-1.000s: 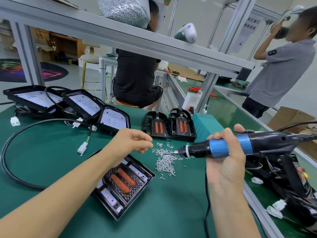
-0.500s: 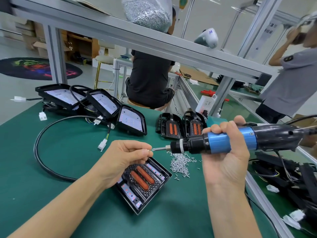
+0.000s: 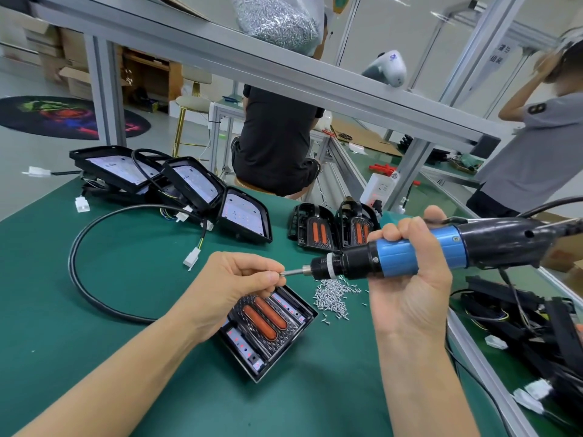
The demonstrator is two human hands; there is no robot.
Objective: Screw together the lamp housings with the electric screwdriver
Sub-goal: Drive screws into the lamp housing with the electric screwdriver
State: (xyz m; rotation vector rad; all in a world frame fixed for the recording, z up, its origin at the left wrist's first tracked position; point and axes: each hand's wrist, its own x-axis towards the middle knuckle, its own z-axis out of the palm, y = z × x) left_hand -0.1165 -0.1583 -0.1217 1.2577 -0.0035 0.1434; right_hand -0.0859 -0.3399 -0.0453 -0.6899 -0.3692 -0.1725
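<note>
1. On an assembly line, your right hand [image 3: 407,279] wraps the blue-and-black electric screwdriver [image 3: 410,255] with its fingers curled tight round the blue barrel, the tool lying nearly level and its steel bit [image 3: 293,272] aimed at your other hand.

2. Your left hand [image 3: 233,282] pinches a small silver screw [image 3: 279,273] between thumb and forefinger, right at the bit's tip. Whether the screw is already seated on the bit is too small to tell.

3. The black rectangular lamp housing with two orange oblong inserts [image 3: 268,323] lies flat on the green-topped desk [image 3: 126,310], directly beneath and just behind your left fingers, partly covered by that hand.

4. A loose heap of small silver screws [image 3: 331,296] sits on the desk between your two hands, just beside the housing's far corner.

5. The step in hand looks to be loading the screw. Line its head squarely with the bit and release only once it sits straight, or it may drop or go in crooked.

6. Then tip the tool upright over one of the housing's screw holes and steady the housing with your left fingers, clear of the bit, before pulling the trigger.

7. Beyond your left fingers, three more black lamp housings with pale panels [image 3: 189,184] wait with their wiring.
</note>
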